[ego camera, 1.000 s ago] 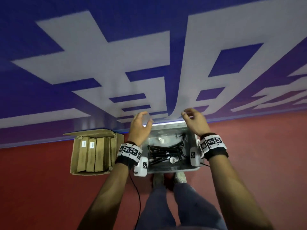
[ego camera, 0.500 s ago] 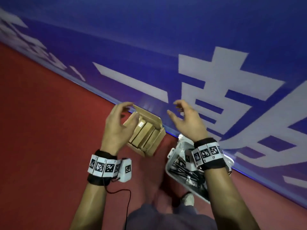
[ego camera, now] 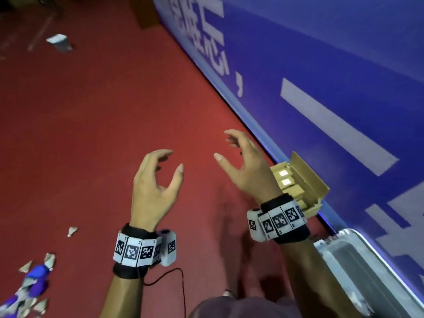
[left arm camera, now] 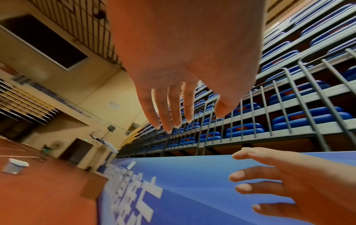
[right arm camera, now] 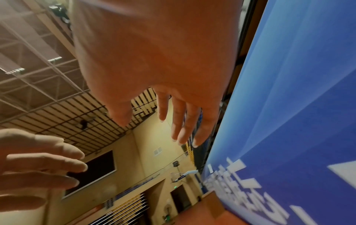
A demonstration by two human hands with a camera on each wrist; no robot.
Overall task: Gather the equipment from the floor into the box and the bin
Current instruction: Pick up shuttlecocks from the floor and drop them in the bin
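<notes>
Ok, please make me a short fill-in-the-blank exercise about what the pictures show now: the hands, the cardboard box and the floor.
1. Both hands, the left hand and the right hand, hold ____.
2. The cardboard box stands against the ____ banner.
3. The floor is ____ in colour.
4. The metal bin lies on the person's ____ side.

Missing words: nothing; blue; red; right

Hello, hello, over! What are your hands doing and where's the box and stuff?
Left hand and right hand empty, fingers loosely spread. Cardboard box and grey bin by the blue wall. Scraps on floor, lower left.
</notes>
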